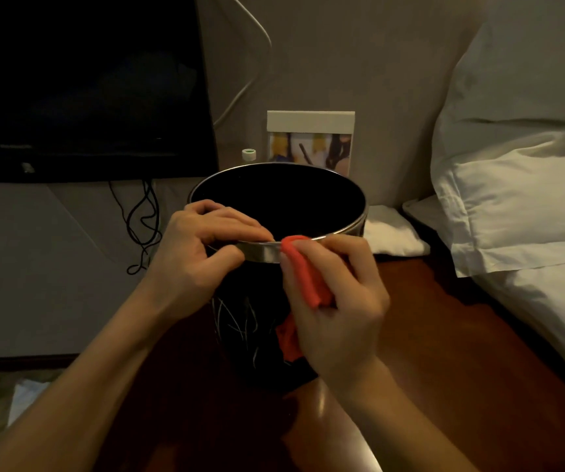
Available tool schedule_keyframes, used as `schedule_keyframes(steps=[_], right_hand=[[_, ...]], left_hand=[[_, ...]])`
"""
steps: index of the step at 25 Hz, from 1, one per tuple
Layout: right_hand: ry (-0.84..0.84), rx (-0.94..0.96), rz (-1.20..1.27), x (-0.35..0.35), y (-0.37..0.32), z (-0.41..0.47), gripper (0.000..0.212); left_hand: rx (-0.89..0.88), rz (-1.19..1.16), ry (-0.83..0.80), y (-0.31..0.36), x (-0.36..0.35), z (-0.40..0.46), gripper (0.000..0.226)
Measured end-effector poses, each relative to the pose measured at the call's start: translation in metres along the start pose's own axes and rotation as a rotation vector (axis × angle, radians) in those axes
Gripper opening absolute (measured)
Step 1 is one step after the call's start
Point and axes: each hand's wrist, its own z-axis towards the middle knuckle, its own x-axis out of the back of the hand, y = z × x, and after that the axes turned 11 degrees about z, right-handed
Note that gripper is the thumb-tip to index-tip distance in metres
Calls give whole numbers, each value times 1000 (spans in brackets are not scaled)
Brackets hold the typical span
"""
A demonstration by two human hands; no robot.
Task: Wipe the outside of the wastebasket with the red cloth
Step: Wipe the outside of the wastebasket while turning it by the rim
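Our arms: both reach out from the bottom of the view to the wastebasket [240,315], so we can work on it with two hands.
Wastebasket: it stands upright on the dark red-brown table [461,335], close in front of us, with its open mouth facing up. It is black with thin white scratchy lines on its side and a shiny metal band at the top.
Left hand [202,247]: it sits on the near left part of the wastebasket's rim. The fingers curl over the edge and the thumb pinches the metal band. We think it holds the wastebasket steady so it does not slide or tip while we rub.
Right hand [337,301]: it is on the near right side of the wastebasket, fingers curled tight around the red cloth [304,274].
Red cloth: it is bunched up and pressed on the outside of the wastebasket, its top end touching the metal band and the rest hanging down the side.
Behind the wastebasket: a small picture card [310,141] and a little white bottle cap [249,154].
Right of the wastebasket: white pillows [519,185].
Left of the wastebasket: a dark screen [83,83] and black cords [143,219].
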Motion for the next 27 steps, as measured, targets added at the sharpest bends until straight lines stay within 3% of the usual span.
schedule_keyframes(steps=[3,8,13,17,21,27], right_hand=[[0,8,1,4,8,8,21],[182,-226,-57,26,37,28,17],[260,-438,-27,30,68,35,14],[294,-274,-39,26,35,15,14],[158,-61,-43,27,21,11,17],[243,-216,-6,28,33,12,17]], left_hand=[[-14,-11,-10,-4,4,1,33],[-9,-43,-9,-6,6,3,38],[42,-153,-16,-15,11,7,33],[69,-190,-11,-18,9,7,31],[51,-208,-7,-22,9,7,30],[29,-115,-17,-16,10,6,28]])
